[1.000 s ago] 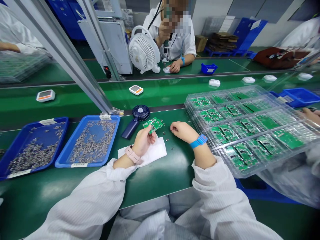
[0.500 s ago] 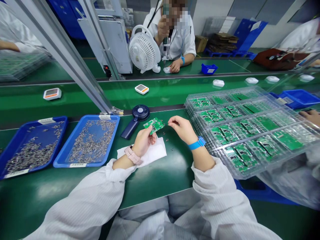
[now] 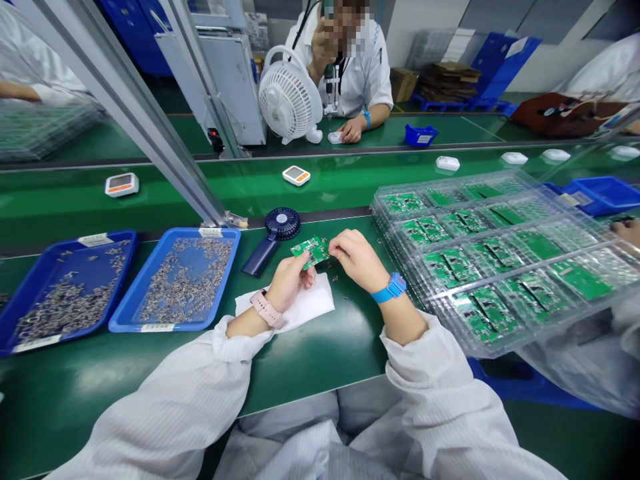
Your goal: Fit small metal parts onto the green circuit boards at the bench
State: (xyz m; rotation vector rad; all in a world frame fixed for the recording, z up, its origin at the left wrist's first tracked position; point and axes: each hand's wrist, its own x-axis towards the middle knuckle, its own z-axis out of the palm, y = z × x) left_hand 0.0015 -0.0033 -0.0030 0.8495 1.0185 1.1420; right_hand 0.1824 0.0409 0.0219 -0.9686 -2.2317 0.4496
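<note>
My left hand [image 3: 287,281] holds a small green circuit board [image 3: 311,252] up by its lower edge, a little above a white paper sheet [image 3: 305,304]. My right hand [image 3: 354,260] has its fingertips pinched together against the board's right edge. Anything tiny between those fingertips is hidden. Several small metal parts [image 3: 334,276] lie scattered on the green bench mat [image 3: 320,353] just below the hands.
Left of my hands stand two blue trays [image 3: 173,280] heaped with small metal parts, and a navy hand fan [image 3: 275,237]. Clear trays of green boards [image 3: 493,260] fill the right. White devices ride a green conveyor [image 3: 210,200] beyond an aluminium post. A co-worker sits across it.
My right hand has moved left and now reaches the board's edge. The board has shifted slightly up and left. White devices on the conveyor have moved right.
</note>
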